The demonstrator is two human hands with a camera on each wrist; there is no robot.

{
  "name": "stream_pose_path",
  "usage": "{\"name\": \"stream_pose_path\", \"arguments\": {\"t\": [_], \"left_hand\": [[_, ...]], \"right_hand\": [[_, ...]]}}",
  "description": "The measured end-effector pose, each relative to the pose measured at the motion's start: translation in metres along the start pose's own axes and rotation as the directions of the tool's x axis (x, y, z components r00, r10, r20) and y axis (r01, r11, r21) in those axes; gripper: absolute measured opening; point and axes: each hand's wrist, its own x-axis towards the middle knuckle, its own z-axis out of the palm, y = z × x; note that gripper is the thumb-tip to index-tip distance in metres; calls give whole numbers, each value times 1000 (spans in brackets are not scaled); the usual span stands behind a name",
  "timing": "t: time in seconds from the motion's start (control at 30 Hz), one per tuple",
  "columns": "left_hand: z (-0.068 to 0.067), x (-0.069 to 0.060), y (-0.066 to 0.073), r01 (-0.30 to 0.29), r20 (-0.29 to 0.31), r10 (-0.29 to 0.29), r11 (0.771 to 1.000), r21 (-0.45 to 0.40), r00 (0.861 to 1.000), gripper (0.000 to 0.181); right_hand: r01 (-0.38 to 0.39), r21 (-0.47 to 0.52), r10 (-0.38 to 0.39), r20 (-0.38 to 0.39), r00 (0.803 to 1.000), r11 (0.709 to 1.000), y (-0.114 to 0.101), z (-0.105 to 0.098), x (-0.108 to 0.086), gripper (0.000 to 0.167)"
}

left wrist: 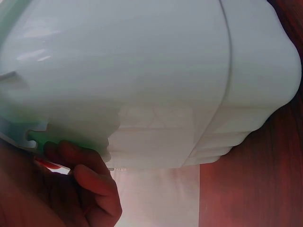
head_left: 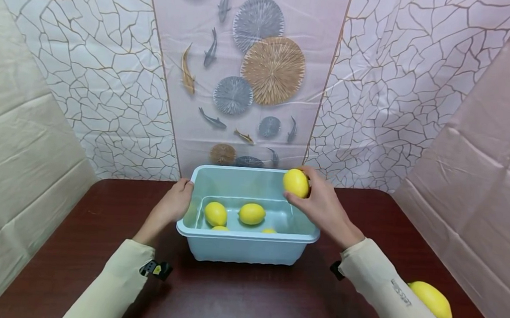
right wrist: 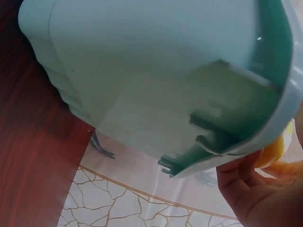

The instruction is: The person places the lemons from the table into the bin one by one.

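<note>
A pale blue plastic tub (head_left: 247,251) stands on the table, with several lemons inside; two, such as this lemon (head_left: 252,213), show whole and others are partly hidden by the front wall. My left hand (head_left: 177,200) holds the tub's left rim, and its curled fingers (left wrist: 97,182) show below the rim in the left wrist view. My right hand (head_left: 325,207) grips another lemon (head_left: 295,183) above the tub's right back corner. In the right wrist view that lemon is mostly hidden behind the rim and hand.
One more lemon (head_left: 431,300) lies at the right on the dark red wooden table (head_left: 243,303), partly behind my right forearm. Patterned cloth (head_left: 252,79) hangs behind the table, and plain beige cloth (head_left: 483,172) hangs along the sides.
</note>
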Motion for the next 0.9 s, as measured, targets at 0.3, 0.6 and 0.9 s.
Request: {"name": "stream_pose_path", "arguments": {"t": [0.3,0.6,0.9], "left_hand": [[0,0,1,5,5,-5,1000,-2,1000,60],[0,0,3,7,6,-7,1000,-7,1000,60],[-1,-1,4,16,17,-16,1000,-9,1000,60]], "right_hand": [[3,-60,0,50,999,998,4,5,8,63],[11,-134,2,93,996,991,4,8,11,69],[5,-156,12,113,994,988,5,10,13,64]]}}
